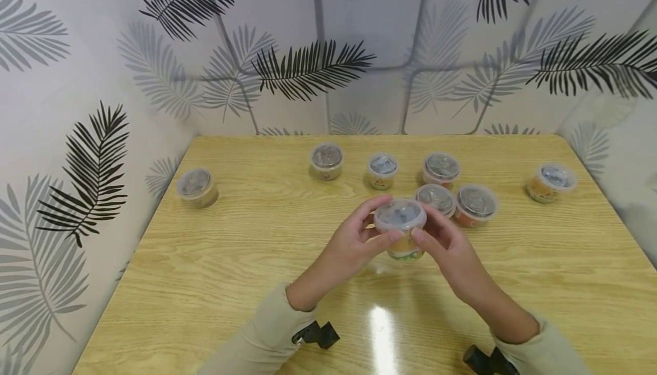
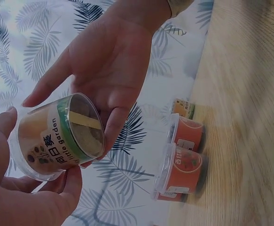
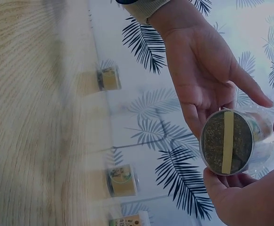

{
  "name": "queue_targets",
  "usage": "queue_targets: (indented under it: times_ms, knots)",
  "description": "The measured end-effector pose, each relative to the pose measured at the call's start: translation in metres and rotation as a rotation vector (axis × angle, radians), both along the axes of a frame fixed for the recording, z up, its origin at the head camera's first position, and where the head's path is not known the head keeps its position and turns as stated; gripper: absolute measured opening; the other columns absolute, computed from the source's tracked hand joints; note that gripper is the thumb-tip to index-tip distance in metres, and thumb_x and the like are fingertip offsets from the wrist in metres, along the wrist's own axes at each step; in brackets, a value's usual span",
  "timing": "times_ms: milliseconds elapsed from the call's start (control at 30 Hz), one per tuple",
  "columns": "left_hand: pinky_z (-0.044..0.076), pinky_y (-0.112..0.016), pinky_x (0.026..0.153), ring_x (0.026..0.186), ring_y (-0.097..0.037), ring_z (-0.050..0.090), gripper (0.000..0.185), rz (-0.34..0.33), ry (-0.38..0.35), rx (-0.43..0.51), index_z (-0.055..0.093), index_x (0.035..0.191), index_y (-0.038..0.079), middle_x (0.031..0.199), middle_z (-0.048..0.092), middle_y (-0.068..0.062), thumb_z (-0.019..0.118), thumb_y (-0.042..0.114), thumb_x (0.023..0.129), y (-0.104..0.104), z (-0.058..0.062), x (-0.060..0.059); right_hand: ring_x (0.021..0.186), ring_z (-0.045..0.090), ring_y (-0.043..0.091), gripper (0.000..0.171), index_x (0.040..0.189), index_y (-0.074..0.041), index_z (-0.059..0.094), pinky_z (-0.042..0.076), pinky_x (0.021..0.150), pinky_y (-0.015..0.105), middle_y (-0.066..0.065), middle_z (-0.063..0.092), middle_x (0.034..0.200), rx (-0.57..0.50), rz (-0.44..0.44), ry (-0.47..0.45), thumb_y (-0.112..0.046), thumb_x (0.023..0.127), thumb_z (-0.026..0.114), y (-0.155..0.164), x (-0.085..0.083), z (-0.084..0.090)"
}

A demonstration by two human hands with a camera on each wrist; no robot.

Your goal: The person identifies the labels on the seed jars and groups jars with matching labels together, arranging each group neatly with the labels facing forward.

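Observation:
Above the middle of the wooden table (image 1: 215,272) I hold a small clear lidded cup (image 1: 401,222) between both hands. It has a green and orange label and dark contents, and it is tilted. My left hand (image 1: 384,220) grips its left side with thumb and fingers. My right hand (image 1: 423,224) grips the right side. In the left wrist view the cup (image 2: 57,141) lies on its side between my left hand (image 2: 38,188) and the right hand (image 2: 108,70). The right wrist view shows the cup's round bottom (image 3: 230,141) with a pale strip across it.
Several similar lidded cups stand on the table: a row at the back (image 1: 382,170), two just behind my hands (image 1: 476,204), one far right (image 1: 551,181) and one far left (image 1: 197,187). Leaf-patterned walls (image 1: 77,135) enclose the table on three sides.

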State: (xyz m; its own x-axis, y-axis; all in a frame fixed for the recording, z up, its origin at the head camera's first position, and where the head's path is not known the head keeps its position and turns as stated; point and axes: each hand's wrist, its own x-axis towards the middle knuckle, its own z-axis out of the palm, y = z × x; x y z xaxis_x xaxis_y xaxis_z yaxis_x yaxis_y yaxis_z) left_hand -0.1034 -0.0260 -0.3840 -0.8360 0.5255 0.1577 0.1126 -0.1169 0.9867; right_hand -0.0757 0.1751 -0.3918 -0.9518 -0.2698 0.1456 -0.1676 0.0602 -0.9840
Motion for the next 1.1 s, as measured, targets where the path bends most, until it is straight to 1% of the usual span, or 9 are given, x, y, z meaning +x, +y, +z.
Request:
queue_targets:
  times_ms: [100,200,300,433,533,633,833,967,1100]
  knots:
    - [0.048,-0.031,0.088,0.111,-0.019,0.053,0.056,0.001,-0.014,0.020,0.038,0.140,0.013,0.128,0.046,-0.007,0.063,0.024,0.090,-0.001,0.000,0.000,0.124,0.040,0.017,0.044,0.143,-0.009,0.030,0.041,0.093,0.019,0.013,0.038,0.139,0.013,-0.023,-0.018,-0.017,0.101,0.040,0.001,-0.001,0.000]
    - [0.048,-0.031,0.088,0.111,-0.021,0.053,0.053,0.011,-0.021,0.038,0.039,0.139,0.011,0.128,0.046,-0.010,0.061,0.020,0.091,-0.003,0.000,-0.001,0.123,0.041,0.018,0.042,0.141,-0.008,0.031,0.041,0.093,0.019,0.011,0.038,0.137,-0.010,-0.052,-0.050,-0.020,0.101,0.039,0.001,-0.001,0.001]
    - [0.048,-0.031,0.089,0.115,-0.024,0.051,0.050,0.029,-0.024,0.016,0.039,0.138,0.007,0.130,0.044,-0.013,0.058,0.013,0.092,-0.005,0.011,0.002,0.118,0.044,0.018,0.040,0.137,-0.005,0.033,0.043,0.092,0.020,0.013,0.040,0.131,-0.046,-0.082,-0.080,-0.021,0.101,0.041,0.001,-0.001,0.002]
    - [0.047,-0.031,0.090,0.116,-0.026,0.049,0.049,0.045,-0.024,0.011,0.039,0.138,0.005,0.133,0.043,-0.013,0.056,0.008,0.093,-0.005,0.010,0.001,0.114,0.045,0.017,0.038,0.133,-0.004,0.035,0.043,0.092,0.020,0.012,0.042,0.128,-0.052,-0.098,-0.099,-0.022,0.100,0.042,0.000,-0.001,0.003]
    - [0.047,-0.032,0.090,0.115,-0.024,0.050,0.049,0.056,-0.004,0.043,0.041,0.137,0.007,0.131,0.044,-0.011,0.059,0.011,0.092,-0.004,-0.001,-0.003,0.117,0.044,0.017,0.039,0.134,-0.002,0.035,0.042,0.093,0.021,0.013,0.040,0.130,-0.076,-0.078,-0.099,-0.022,0.101,0.041,-0.002,0.000,0.003]
    - [0.047,-0.033,0.091,0.113,-0.023,0.050,0.051,0.053,-0.002,0.060,0.040,0.137,0.007,0.129,0.044,-0.011,0.061,0.015,0.091,-0.003,-0.002,-0.003,0.122,0.041,0.017,0.042,0.137,-0.002,0.032,0.041,0.094,0.020,0.013,0.038,0.135,-0.073,-0.040,-0.089,-0.022,0.101,0.040,-0.003,0.001,0.002]
    - [0.047,-0.031,0.090,0.113,-0.021,0.050,0.060,-0.006,-0.047,0.035,0.033,0.142,0.013,0.131,0.043,-0.010,0.062,0.022,0.091,0.000,-0.003,-0.001,0.125,0.036,0.020,0.045,0.143,-0.004,0.027,0.039,0.094,0.019,0.014,0.035,0.139,-0.025,0.039,-0.056,-0.018,0.101,0.037,-0.004,0.004,-0.002]
    - [0.047,-0.030,0.089,0.113,-0.020,0.050,0.059,-0.015,-0.068,0.035,0.031,0.143,0.016,0.134,0.041,-0.008,0.060,0.018,0.092,0.001,-0.004,0.000,0.125,0.036,0.020,0.045,0.143,-0.003,0.027,0.037,0.096,0.019,0.014,0.035,0.138,-0.044,0.042,-0.047,-0.017,0.101,0.037,-0.004,0.002,-0.003]
    - [0.047,-0.032,0.090,0.114,-0.021,0.050,0.057,-0.020,-0.091,0.053,0.031,0.143,0.014,0.132,0.043,-0.010,0.058,0.011,0.093,0.001,-0.004,0.000,0.125,0.037,0.018,0.044,0.142,-0.005,0.027,0.037,0.096,0.017,0.012,0.035,0.138,-0.046,0.007,-0.065,-0.019,0.102,0.037,-0.002,0.002,-0.002]
